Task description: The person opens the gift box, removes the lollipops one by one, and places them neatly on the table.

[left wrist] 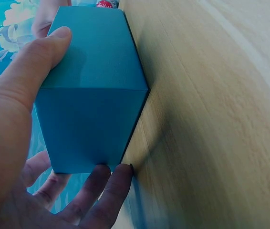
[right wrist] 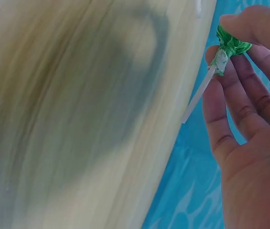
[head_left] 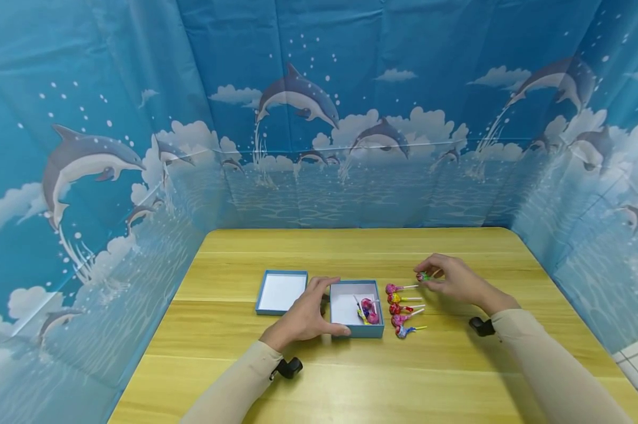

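Note:
A blue box [head_left: 357, 333] stands on the table with several wrapped lollipops [head_left: 369, 311] lying inside. My left hand [head_left: 309, 312] grips its near-left corner; in the left wrist view the thumb presses one face of the box [left wrist: 92, 52] and the fingertips touch another. Right of the box, my right hand [head_left: 453, 281] pinches a green-wrapped lollipop [right wrist: 230, 45] by its head, its white stick pointing down and away. Just below that hand runs a column of several lollipops [head_left: 398, 298] in pink, yellow, red and blue wrappers, sticks pointing right.
A shallow blue-edged lid [head_left: 281, 292] with a white inside lies left of the box. The wooden table [head_left: 350, 383] backs onto a blue dolphin-print curtain [head_left: 319, 194], which also hangs along both sides. White floor tiles [head_left: 637, 353] show at the far right.

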### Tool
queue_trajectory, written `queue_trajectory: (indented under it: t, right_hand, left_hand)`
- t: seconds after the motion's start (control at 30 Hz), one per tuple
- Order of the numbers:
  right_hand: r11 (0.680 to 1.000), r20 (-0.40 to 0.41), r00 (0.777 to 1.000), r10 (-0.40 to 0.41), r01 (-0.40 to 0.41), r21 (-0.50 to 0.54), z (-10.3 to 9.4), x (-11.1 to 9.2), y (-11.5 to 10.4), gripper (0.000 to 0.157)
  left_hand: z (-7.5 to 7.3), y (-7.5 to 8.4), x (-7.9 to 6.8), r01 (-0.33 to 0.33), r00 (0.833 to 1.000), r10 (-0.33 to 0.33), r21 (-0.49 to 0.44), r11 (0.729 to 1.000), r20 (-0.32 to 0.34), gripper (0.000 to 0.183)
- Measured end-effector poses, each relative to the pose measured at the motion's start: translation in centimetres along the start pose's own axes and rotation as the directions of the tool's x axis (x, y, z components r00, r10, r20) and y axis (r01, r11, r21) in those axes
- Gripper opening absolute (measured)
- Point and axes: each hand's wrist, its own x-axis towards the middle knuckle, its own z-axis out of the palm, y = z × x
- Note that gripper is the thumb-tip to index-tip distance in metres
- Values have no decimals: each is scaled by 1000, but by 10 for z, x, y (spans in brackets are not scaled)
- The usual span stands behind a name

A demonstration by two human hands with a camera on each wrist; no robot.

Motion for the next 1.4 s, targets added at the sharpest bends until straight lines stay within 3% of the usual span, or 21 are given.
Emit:
queue_trajectory:
  t: [0.4,0.63,0.93,1.4]
  right_hand:
    - [998,76,995,69,-70,5,3,-11,16,25]
    - [994,110,988,108,-110,14,7,-13,20,22]
    - [994,121,987,102,-107,37,9,-12,22,25]
    - [994,122,989,86,-92,50,7,-12,22,34]
  left_hand:
    - [0,-3,2,14,1000,-14,-9,1000,6,117]
    - [-1,-3,0,-33,999,33,9,999,-6,119]
    - [0,-2,2,9,1000,-9,-15,1000,7,119]
    - [0,0,1,13,1000,-13,-12,1000,3,118]
